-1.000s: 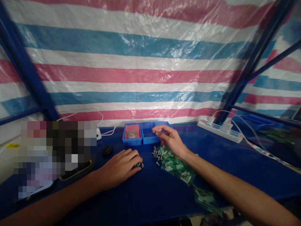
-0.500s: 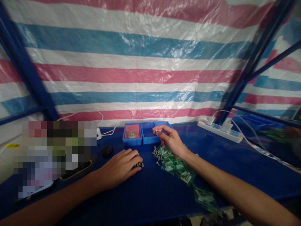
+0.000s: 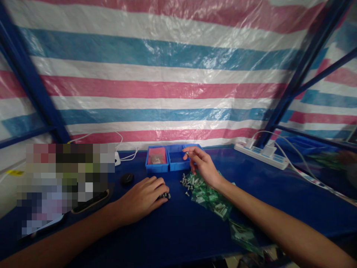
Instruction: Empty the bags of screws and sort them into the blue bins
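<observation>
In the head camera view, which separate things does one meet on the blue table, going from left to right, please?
Black round object → pink-lined blue bin → small metal parts beside green bags → white power strip.

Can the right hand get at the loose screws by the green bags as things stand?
Probably yes: the right hand is just above them, and the loose screws lie uncovered beside the green bags. However, its fingertips appear to pinch a small metal piece, which could hamper picking.
</observation>
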`<action>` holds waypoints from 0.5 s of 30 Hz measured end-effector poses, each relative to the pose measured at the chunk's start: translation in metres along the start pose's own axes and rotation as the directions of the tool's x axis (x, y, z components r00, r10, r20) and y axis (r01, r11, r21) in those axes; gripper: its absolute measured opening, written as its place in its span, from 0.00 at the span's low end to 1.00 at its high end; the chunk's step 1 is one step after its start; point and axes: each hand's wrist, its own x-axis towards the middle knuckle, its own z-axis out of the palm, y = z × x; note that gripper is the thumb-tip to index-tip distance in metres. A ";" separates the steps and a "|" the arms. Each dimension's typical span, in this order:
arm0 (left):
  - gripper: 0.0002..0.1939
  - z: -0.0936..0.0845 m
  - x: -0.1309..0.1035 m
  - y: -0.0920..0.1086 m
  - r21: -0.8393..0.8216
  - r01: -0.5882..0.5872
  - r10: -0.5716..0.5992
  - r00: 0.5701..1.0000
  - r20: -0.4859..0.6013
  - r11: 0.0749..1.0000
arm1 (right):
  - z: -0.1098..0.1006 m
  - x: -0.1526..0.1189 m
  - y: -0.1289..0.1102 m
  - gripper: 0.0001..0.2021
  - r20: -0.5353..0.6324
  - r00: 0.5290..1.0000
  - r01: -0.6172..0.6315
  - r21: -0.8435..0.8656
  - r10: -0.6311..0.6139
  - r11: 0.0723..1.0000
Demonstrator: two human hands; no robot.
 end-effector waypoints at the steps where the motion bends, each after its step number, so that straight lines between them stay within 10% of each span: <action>1: 0.10 0.000 0.000 0.000 0.001 0.000 0.000 1.000 0.000 1.000 | 0.000 0.000 0.000 0.12 -0.002 1.000 -0.006 0.005 0.006 1.000; 15: 0.10 -0.003 0.000 0.002 -0.002 -0.009 0.009 1.000 -0.022 1.000 | 0.000 -0.001 -0.001 0.11 0.031 0.998 -0.060 0.120 0.057 0.991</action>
